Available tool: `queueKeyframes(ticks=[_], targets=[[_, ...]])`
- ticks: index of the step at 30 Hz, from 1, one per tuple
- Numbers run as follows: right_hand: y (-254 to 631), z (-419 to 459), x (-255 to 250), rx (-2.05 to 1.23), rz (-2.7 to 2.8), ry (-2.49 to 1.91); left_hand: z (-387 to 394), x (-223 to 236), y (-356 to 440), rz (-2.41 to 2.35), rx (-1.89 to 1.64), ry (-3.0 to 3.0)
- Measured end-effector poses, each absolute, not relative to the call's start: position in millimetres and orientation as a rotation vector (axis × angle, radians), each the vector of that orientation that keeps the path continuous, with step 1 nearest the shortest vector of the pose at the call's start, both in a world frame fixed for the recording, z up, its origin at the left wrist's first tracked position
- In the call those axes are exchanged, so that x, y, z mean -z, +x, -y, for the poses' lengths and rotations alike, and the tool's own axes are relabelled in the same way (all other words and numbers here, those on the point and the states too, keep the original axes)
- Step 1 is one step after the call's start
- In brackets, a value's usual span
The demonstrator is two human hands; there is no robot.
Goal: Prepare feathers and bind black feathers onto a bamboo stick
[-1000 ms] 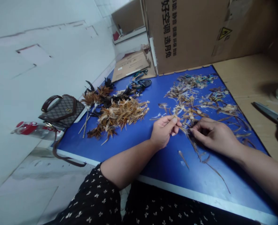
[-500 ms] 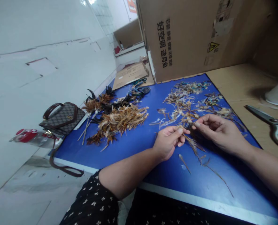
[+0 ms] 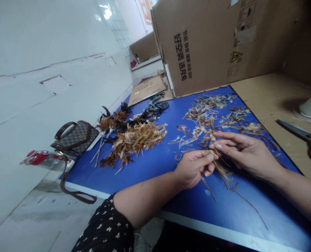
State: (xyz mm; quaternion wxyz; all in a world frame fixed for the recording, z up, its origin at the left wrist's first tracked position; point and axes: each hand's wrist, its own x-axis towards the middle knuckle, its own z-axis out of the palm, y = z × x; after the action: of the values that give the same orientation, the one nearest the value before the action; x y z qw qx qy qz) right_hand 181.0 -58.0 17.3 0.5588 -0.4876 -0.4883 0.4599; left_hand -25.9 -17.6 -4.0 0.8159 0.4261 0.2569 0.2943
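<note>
My left hand pinches the pale quill end of a small bunch of brown feathers between thumb and fingers. The feathers hang toward the front of the blue table. Close beside that quill end is my right hand, its index finger stretched forward and its thumb against another finger. Whatever lies between those fingertips is too small to make out. Past the fingertips spreads a pile of feather scraps and pale strips. A loose thin feather lies under my left hand.
A heap of golden-brown feathers lies left on the blue table, with black feathers behind. A handbag and a plastic bottle are at the left edge. Scissors lie right. A large cardboard box stands behind.
The view has shifted slightly. My right hand's index finger has stretched out from the thumb, and the hand has come closer to my left fingertips. My left hand still pinches the feathers.
</note>
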Motion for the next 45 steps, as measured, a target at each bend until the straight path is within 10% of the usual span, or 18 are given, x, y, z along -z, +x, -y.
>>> queueKeyframes(ticks=[30,45], targets=[[191,61,-13,-1.086,1.245,-1.301,9,8,-45,-0.556,-1.110,2.228],[192,63,-13,-0.969,1.553,-1.212,17,1,-30,-0.844,-1.052,1.127]])
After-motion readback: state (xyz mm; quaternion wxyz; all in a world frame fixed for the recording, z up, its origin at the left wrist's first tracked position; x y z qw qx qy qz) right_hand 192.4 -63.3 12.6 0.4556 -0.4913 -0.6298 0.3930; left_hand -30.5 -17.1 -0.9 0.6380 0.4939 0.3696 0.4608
